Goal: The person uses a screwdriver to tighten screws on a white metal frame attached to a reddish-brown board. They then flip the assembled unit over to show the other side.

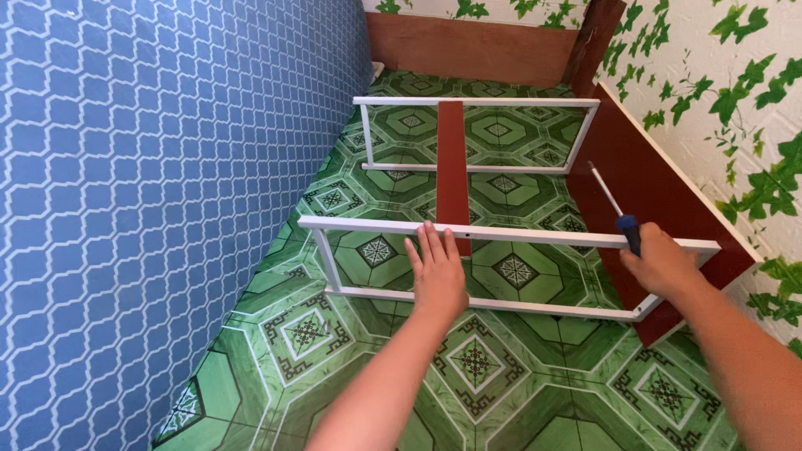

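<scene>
Head view: left hand (438, 276) lying flat, fingers spread narrow, pressing on near white metal rectangular frame (510, 235), beside small hole in top rail. Right hand (660, 263) gripping blue-handled screwdriver (616, 211) at frame's right end, shaft pointing up and left, away from person. Frame's long axis running left-right across green patterned tile floor (501, 384). Dark red wooden slat (452, 171) spanning toward far white frame (476, 102). Blue patterned mattress (142, 192) crowding left; red-brown board (660, 192) hemming right; open floor showing nearest person.

green tiled floor (535, 392) under white frames (501, 234)
</scene>
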